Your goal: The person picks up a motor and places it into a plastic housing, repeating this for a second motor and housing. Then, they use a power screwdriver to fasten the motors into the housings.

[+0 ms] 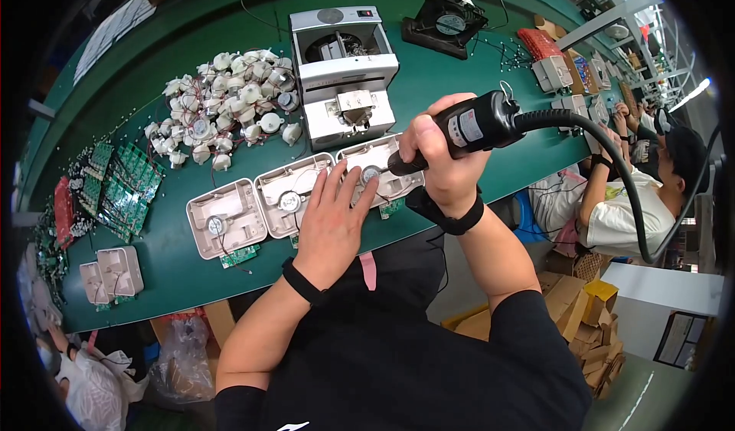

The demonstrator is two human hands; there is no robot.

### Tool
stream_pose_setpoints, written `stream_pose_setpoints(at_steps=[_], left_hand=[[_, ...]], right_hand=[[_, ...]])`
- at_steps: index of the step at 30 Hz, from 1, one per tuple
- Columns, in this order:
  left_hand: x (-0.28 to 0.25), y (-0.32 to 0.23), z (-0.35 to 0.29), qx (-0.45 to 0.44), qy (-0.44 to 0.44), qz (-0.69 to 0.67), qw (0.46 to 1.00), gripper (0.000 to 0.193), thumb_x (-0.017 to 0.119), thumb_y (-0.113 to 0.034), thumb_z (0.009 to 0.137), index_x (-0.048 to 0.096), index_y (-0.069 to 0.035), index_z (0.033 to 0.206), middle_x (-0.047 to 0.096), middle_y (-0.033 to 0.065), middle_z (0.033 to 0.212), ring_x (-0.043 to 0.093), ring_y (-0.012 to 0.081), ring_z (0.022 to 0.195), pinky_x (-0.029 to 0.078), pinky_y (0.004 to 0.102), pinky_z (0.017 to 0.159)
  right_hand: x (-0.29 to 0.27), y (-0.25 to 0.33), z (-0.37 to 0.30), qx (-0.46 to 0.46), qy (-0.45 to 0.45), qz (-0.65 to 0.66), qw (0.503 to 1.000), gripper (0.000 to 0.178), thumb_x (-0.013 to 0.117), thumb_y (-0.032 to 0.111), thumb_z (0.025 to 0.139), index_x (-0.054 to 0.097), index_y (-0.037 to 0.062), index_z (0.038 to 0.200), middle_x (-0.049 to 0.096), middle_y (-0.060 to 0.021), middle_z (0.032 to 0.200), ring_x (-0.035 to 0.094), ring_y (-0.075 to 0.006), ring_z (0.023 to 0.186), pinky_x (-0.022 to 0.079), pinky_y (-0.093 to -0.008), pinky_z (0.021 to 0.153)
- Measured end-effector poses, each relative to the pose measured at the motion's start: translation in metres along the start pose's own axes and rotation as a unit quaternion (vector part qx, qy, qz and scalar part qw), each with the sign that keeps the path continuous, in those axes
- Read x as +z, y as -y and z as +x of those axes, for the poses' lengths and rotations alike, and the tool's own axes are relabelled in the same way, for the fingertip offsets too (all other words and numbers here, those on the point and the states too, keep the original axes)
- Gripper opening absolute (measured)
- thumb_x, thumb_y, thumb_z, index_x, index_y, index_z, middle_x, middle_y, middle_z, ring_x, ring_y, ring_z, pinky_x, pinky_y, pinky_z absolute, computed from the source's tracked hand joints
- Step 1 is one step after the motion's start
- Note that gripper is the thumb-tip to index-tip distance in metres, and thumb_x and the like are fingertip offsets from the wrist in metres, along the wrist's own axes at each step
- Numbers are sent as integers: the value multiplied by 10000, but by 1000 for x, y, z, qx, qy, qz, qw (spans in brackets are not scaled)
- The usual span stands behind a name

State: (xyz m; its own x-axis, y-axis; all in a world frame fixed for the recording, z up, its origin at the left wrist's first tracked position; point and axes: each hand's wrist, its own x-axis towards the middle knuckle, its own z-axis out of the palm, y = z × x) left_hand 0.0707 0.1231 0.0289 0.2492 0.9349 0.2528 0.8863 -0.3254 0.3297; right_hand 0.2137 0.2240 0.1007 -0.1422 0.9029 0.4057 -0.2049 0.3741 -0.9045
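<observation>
In my right hand (453, 163) is a black electric screwdriver (478, 123), fingers wrapped round its body. Its tip points down and left, over the rightmost of three pale plastic housings (383, 146) standing in a row. My left hand (333, 220) lies with fingers stretched over the right and middle housings (264, 177); a fingertip reaches close to the round metal part (370, 174) in the right one. The left housing (200, 210) holds a similar round part (217, 224), with a green circuit board (240, 257) by its front edge.
Behind the housings stands a white screw feeder (344, 83). White wired motors (230, 98) are heaped left of it, near green circuit boards (126, 182). Two small housings (120, 269) sit front left. A black fan (448, 24) is at the back. A co-worker (632, 209) sits at right.
</observation>
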Motion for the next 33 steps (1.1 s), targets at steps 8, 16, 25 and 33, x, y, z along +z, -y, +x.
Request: stream_pose_setpoints(at_steps=[8,16,25,33], left_hand=[[2,1,-1,-3,-13,-14,1000,452,570,-88,880,591,-92,1332,541,143,1355,415,336,1370,297,482,1179],[1,0,2,-9,-3,-12,1000,434,575,-107,892,595,-96,1326,543,137,1351,418,331,1368,299,475,1179],[1,1,1,-15,-9,-1,1000,431,566,-106,900,590,-95,1330,544,140,1345,419,330,1367,297,477,1180],[6,0,-4,-2,-35,4,999,473,570,-72,852,588,-83,1325,536,146,1340,420,335,1363,300,484,1179]], right_hand=[[1,-12,-2,-38,21,-48,998,187,602,-18,873,464,18,994,567,-87,677,555,-168,512,493,-319,519],[3,-14,2,-16,18,-36,999,209,615,-14,877,465,17,1020,568,-81,676,556,-167,513,496,-322,516],[13,6,15,29,19,-10,999,190,611,-1,888,477,15,1022,565,-82,673,557,-170,510,495,-323,522],[42,25,60,-111,54,40,992,152,579,19,913,492,-3,1036,547,-85,691,553,-178,537,486,-322,540]])
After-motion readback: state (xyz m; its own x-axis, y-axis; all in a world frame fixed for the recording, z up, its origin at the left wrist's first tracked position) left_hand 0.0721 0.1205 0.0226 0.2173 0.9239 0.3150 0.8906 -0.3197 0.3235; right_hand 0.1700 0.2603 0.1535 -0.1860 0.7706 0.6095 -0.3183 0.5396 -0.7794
